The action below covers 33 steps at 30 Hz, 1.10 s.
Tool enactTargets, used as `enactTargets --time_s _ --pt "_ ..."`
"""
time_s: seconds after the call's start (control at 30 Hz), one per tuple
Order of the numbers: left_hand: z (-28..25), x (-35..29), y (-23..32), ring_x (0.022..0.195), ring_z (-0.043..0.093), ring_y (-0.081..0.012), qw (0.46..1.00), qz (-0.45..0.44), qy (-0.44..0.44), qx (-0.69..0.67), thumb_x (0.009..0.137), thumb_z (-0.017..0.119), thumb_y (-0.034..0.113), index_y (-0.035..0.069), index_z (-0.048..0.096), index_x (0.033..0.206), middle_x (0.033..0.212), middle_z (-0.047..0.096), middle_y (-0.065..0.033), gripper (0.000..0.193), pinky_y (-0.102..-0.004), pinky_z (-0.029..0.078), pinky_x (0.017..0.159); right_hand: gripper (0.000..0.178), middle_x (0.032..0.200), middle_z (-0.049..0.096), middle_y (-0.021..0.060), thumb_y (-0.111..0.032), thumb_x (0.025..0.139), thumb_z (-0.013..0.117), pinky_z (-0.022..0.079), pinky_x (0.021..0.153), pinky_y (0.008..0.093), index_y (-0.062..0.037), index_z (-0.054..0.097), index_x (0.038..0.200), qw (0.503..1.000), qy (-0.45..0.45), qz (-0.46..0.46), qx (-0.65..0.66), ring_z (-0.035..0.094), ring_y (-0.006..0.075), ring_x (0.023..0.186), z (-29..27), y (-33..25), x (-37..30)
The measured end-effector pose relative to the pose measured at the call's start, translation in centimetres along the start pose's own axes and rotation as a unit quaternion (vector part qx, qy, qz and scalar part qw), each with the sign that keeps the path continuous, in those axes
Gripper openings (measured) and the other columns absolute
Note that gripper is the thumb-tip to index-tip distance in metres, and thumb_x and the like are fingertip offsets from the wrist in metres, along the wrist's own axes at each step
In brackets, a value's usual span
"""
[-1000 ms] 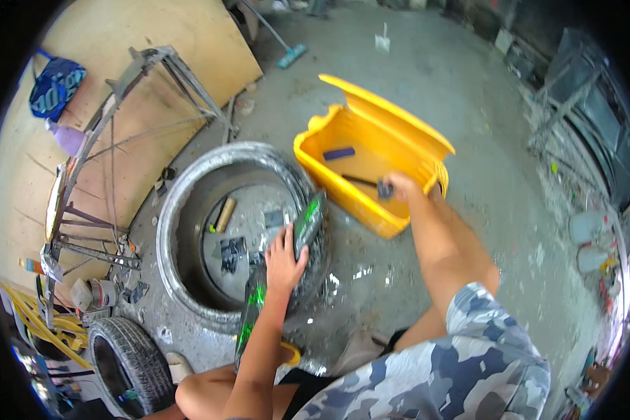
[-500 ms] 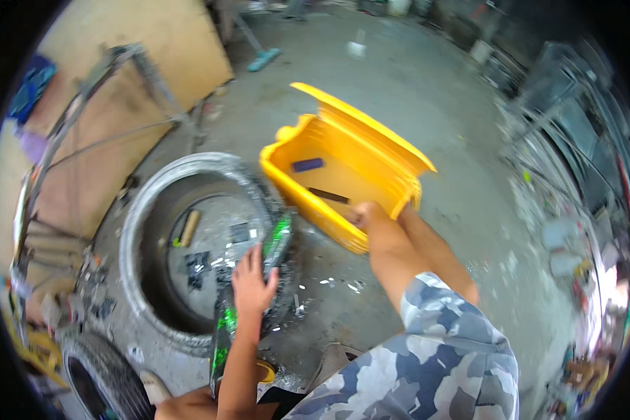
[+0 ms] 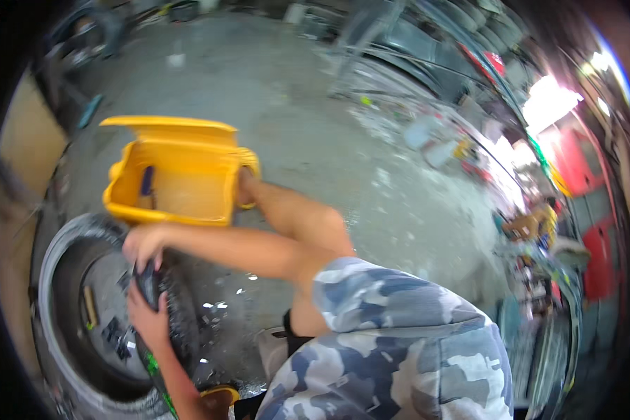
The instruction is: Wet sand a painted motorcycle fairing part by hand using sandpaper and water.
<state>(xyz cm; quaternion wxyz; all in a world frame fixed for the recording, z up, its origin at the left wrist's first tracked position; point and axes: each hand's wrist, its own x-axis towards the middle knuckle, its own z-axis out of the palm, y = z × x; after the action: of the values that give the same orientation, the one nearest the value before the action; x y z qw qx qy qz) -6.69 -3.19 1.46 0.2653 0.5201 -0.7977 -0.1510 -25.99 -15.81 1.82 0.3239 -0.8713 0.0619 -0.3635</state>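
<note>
A large tyre [image 3: 49,280] lies on its side at the lower left. Along its near right side runs a long black strip with green markings [image 3: 152,360], its far end dark and rounded. My left hand [image 3: 147,318] lies around this strip, thumb on one side and fingers on the other. My right hand [image 3: 144,243] reaches across from the right, its fingers bent down onto the strip's far end. The right hand is blurred, and what lies under its palm is hidden. Just beyond stands a yellow plastic bin [image 3: 220,199] with its lid raised.
Inside the bin are a purple block [image 3: 147,180] and a thin dark bar. A tan stick [image 3: 89,306] and black scraps [image 3: 112,330] lie within the tyre. Metal frames [image 3: 399,42] and clutter fill the far right. White flecks dot the wet floor.
My right hand has left the bin and come to the far end of the black strip. My left hand stays on the strip. The view has swung to the right.
</note>
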Motion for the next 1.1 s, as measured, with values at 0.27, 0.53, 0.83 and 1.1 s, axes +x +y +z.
enactTargets --time_s 0.27,0.53,0.83,1.1 --pt "-0.5 -1.4 -4.4 0.126 0.044 -0.0432 0.998 -0.055 -0.005 0.000 0.083 0.070 0.038 0.017 0.032 0.148 0.139 0.043 -0.0243 0.078 -0.0453 0.038 0.102 0.027 0.094 0.068 0.0155 -0.019 0.079 0.061 0.050 0.079 0.0492 -0.0122 0.068 0.104 0.889 0.079 0.386 -0.235 0.064 0.0364 0.094 2.6 -6.2 4.7" --pt "-0.4 -1.3 -9.4 0.130 0.043 -0.0336 0.971 -0.098 -0.072 -0.207 0.081 0.061 0.008 0.019 0.035 0.149 0.140 0.044 -0.0207 0.073 -0.0388 0.031 0.108 0.053 0.139 0.047 0.0222 -0.012 0.077 0.059 0.038 0.101 0.0473 0.0054 0.052 0.127 0.849 0.131 0.298 -0.417 0.041 0.0345 0.132 9.9 -7.2 0.4" --pt "-1.5 -1.2 -7.4 0.127 0.044 -0.0337 0.965 -0.114 -0.062 -0.230 0.072 0.059 0.005 0.016 0.036 0.149 0.135 0.047 -0.0212 0.081 -0.0383 0.030 0.109 0.046 0.132 0.052 0.0278 -0.017 0.086 0.050 0.030 0.111 0.0473 0.0102 0.057 0.121 0.721 0.153 0.298 -0.607 0.044 0.0387 0.130 10.5 -3.1 2.5" --pt "-0.4 0.5 -5.3 0.121 0.048 -0.0329 0.973 -0.062 -0.070 -0.212 0.077 0.060 0.007 0.015 0.036 0.148 0.131 0.049 -0.0215 0.075 -0.0377 0.033 0.106 0.043 0.128 0.053 0.0276 -0.015 0.081 0.053 0.035 0.107 0.0471 0.0105 0.058 0.116 0.738 0.165 0.312 -0.575 0.046 0.0406 0.126 5.8 -2.9 0.6"
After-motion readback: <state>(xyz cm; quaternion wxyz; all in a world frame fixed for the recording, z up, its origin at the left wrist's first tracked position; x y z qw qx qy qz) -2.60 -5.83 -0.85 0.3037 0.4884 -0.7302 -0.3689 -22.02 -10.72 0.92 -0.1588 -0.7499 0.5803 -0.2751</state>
